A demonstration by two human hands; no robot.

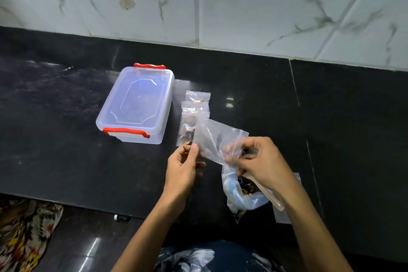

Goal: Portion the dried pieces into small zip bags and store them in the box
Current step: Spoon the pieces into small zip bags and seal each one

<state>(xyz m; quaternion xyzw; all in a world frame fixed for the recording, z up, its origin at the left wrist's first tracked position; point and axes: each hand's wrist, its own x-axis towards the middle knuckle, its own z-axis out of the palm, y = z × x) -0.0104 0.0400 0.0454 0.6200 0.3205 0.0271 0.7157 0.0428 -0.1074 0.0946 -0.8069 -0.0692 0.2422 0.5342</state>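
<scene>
While both hands [223,161] pinch a zip bag [217,139] — box [134,104] well left.

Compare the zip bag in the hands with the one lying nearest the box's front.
The held zip bag looks empty; the lying bag holds dark dried pieces. The held one is raised and tilted, pinched by the left hand and right hand; the lying one rests flat on the counter. Both are clear plastic.

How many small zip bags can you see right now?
4: three overlapping in a row on the counter right of the box, at; one held in both hands. More may lie hidden.
</scene>
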